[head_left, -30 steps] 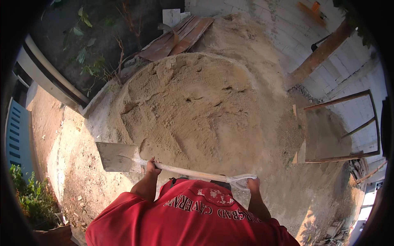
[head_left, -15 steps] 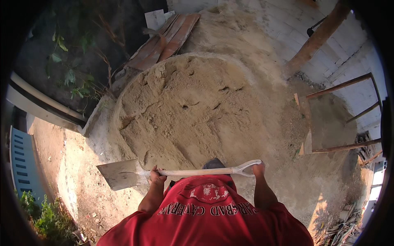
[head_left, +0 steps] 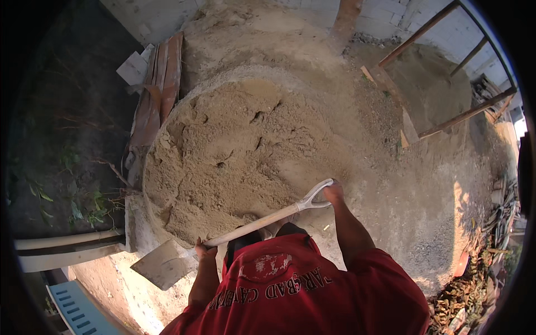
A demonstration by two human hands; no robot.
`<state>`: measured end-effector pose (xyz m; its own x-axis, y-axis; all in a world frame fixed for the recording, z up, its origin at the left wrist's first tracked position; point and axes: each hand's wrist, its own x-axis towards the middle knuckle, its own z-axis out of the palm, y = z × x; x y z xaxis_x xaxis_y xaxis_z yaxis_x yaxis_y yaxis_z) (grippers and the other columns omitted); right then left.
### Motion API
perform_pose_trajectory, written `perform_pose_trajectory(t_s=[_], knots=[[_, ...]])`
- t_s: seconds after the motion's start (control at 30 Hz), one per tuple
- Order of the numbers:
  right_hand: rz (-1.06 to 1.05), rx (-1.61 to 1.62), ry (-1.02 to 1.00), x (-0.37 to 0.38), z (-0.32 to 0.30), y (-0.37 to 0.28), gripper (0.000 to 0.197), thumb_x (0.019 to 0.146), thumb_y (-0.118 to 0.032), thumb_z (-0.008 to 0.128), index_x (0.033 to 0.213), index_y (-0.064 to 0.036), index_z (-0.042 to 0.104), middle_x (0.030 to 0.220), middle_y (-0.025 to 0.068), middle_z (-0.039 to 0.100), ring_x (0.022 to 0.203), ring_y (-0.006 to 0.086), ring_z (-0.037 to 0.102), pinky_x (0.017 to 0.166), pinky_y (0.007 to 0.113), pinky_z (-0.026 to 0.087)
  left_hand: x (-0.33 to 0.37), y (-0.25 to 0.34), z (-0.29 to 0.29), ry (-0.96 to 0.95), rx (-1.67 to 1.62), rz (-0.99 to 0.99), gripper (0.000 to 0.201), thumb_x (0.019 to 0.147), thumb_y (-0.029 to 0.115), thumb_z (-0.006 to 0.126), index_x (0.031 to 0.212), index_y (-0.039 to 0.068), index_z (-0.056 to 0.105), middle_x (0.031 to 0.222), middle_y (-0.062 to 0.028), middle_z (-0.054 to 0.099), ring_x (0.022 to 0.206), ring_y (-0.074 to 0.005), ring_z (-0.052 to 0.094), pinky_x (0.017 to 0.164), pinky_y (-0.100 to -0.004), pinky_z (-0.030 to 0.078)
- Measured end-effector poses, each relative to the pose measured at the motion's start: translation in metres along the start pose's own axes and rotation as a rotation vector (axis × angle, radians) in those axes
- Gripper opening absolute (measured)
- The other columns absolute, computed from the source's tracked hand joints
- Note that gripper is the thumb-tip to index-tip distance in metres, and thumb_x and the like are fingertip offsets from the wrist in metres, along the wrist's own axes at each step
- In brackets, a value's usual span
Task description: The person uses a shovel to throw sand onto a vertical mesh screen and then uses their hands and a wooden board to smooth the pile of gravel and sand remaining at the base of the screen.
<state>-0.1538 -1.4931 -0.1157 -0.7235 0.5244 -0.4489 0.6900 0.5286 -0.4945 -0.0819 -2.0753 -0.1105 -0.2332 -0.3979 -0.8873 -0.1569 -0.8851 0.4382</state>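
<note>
I hold a shovel [head_left: 254, 225] slantwise across my front, its flat metal blade low at the left and its handle end higher at the right. My left hand [head_left: 206, 249] is wrapped round the wooden shaft just above the blade. The pale D-shaped grip at the other end is in my right hand [head_left: 333, 191]. Beyond the shovel spreads a broad, rough heap of damp, tan sandy mix [head_left: 229, 139]. The blade hangs beside the heap's near left edge, and nothing shows on it.
Rusty corrugated sheets [head_left: 159, 89] lie at the far left of the heap. A wooden frame [head_left: 430, 33] stands at the far right, near a post [head_left: 346, 22]. A light-blue slotted panel [head_left: 78, 307] is at the near left; scrap wood and dry leaves [head_left: 463, 296] lie at the near right.
The view has turned to the right. The shovel has gone from nearly level to slanted, its grip end raised with my right hand and its blade lower. Both hands have kept their hold.
</note>
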Motion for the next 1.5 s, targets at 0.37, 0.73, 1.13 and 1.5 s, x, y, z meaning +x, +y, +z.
perform_pose_trajectory(t_s=[0.37,0.73,1.13,1.5], knots=[[0.168,0.237,0.086,-0.059,0.005,0.062,0.021,0.079,-0.017,0.058,0.093,-0.0043,0.067,0.072,0.0136,0.068,0.062,0.0256,0.067,0.057,0.04,0.052,0.013,0.025,0.08,-0.257,0.25,-0.012,0.027,0.094,0.03,0.059,0.075,0.013,0.049,0.068,-0.0032,0.05,0.068,-0.022,0.053,0.076,-0.0468,0.048],[0.217,0.544,0.295,-0.16,-0.063,0.049,0.015,0.071,0.005,0.052,0.083,-0.0032,0.057,0.06,0.0042,0.052,0.047,0.014,0.051,0.039,0.029,0.038,0.058,-0.026,0.136,-0.312,0.312,-0.265,0.021,0.092,0.021,0.059,0.076,0.013,0.049,0.067,-0.0034,0.049,0.063,-0.0211,0.052,0.068,-0.0417,0.05],[0.293,0.39,0.499,-0.25,-0.058,0.078,0.012,0.073,-0.003,0.052,0.062,-0.0002,0.052,0.054,0.0107,0.054,0.043,0.023,0.053,0.037,0.035,0.038,0.029,-0.046,0.156,-0.386,0.289,-0.342,0.016,0.085,0.015,0.065,0.076,0.009,0.053,0.068,-0.0055,0.053,0.061,-0.0219,0.054,0.059,-0.0386,0.049],[0.121,0.375,0.016,-0.114,-0.071,0.036,0.015,0.085,-0.011,0.056,0.071,-0.006,0.051,0.055,0.0041,0.044,0.042,0.0168,0.045,0.037,0.033,0.037,0.043,-0.032,0.026,-0.134,-0.116,-0.212,0.014,0.084,0.01,0.067,0.081,0.009,0.054,0.067,-0.0045,0.05,0.055,-0.0204,0.051,0.054,-0.0368,0.048]])
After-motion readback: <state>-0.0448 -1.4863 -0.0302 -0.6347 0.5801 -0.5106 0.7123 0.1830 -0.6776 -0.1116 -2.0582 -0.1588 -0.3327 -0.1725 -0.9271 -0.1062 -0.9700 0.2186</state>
